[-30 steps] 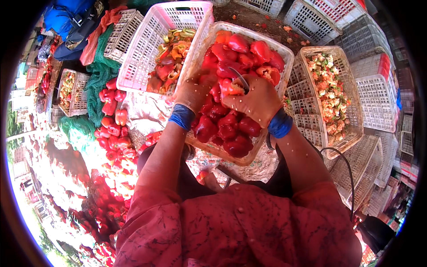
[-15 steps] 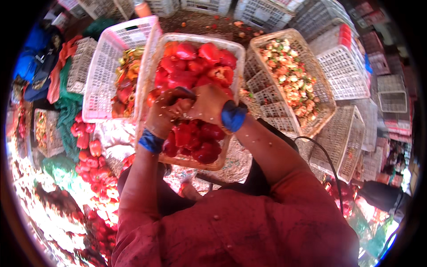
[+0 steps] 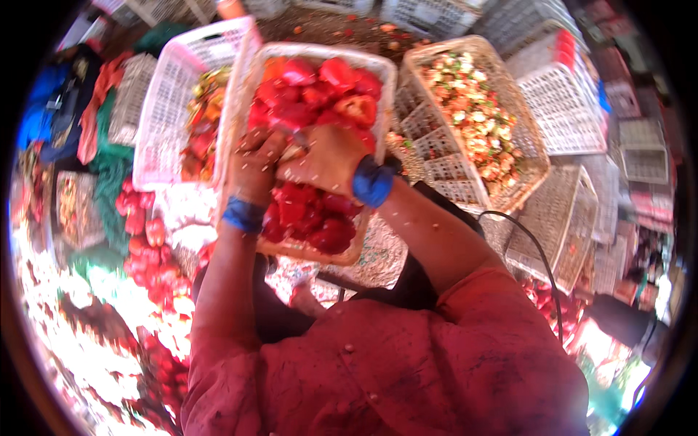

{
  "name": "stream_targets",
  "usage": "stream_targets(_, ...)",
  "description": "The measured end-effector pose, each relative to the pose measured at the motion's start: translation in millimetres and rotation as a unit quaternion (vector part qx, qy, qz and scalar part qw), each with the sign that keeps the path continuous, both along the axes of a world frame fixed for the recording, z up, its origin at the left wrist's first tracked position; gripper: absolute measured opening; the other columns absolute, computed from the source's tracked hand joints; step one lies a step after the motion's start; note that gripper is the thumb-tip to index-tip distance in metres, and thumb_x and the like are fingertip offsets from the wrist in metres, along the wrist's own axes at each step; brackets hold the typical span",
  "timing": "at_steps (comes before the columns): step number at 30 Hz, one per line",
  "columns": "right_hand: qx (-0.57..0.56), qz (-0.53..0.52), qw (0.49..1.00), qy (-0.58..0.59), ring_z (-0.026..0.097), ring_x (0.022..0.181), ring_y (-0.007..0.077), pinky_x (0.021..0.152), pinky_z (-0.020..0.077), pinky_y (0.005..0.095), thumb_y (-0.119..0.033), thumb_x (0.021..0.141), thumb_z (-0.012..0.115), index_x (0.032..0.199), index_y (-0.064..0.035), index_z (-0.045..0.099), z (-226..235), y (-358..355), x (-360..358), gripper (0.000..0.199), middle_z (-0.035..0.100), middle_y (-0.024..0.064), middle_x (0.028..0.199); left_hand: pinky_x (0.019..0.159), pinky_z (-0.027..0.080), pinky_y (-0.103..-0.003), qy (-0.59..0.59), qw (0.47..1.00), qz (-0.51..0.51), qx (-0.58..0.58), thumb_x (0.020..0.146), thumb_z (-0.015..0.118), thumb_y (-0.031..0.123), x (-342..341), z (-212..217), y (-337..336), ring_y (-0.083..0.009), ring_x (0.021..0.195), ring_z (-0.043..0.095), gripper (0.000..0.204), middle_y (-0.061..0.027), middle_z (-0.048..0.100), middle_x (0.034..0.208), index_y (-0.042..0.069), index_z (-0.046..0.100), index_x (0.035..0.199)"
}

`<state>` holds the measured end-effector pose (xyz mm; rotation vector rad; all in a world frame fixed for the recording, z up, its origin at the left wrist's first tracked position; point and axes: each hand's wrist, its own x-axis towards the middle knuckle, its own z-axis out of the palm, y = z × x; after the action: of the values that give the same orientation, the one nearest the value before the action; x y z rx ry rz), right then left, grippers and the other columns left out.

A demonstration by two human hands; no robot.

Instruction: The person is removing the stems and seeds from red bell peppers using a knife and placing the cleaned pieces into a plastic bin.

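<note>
A pale crate (image 3: pixel 389 87) in front of me is full of red bell peppers (image 3: pixel 291 114), one showing its pale, seedy inside. Over its middle my two hands are close together. My left hand (image 3: pixel 253 168), with a blue band (image 3: pixel 243 215) at its wrist, is closed with fingers curled. My right hand (image 3: pixel 331 161), also banded in blue, is closed beside it. A small pale bit shows between them, but the fingers hide what they grip. Pale seeds stick to both hands and my right forearm.
A pinkish-white crate (image 3: pixel 156 138) with pepper scraps stands at left. At right, a tilted crate (image 3: pixel 536 156) holds pale pepper cores (image 3: pixel 476 109). Loose red peppers (image 3: pixel 149 254) lie on the left. White crates (image 3: pixel 556 109) stack farther right, and a black cable (image 3: pixel 534 251) curves near my right arm.
Both hands have moved slightly left and stay close together; the right hand has turned a little. The crates sit slightly higher in the view.
</note>
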<state>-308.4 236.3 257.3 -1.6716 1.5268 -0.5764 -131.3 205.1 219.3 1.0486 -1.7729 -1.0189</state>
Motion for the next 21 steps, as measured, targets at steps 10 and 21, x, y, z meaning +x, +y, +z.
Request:
stream_targets(10,-0.016,-0.081,0.866,0.494,0.048,0.122,0.0272,0.103,0.0392,0.0349,-0.027,0.083,0.071,0.133,-0.0168,0.053,-14.0,-19.8,-205.7,0.054,0.057,0.0088,0.129,0.086,0.055,-0.033,-0.192,0.973,0.009,-0.125,0.087,0.069,0.02,-12.1,-99.6,46.7,-0.0209,0.098,0.068,0.023,-0.0096,0.07,0.11,0.007,0.07,0.106)
stream_targets(21,0.192,-0.336,0.835,-0.392,0.047,0.06,0.0046,0.048,0.0362,0.0209,-0.043,0.095,0.059,0.131,-0.0128,0.059,3.5,42.3,-240.1,0.047,0.067,0.0039,0.114,0.07,0.057,-0.031,0.235,0.894,0.374,0.077,0.094,0.063,0.02,237.0,65.7,145.9,-0.023,0.083,0.072,0.029,-0.0127,0.071,0.098,-0.001,0.063,0.114)
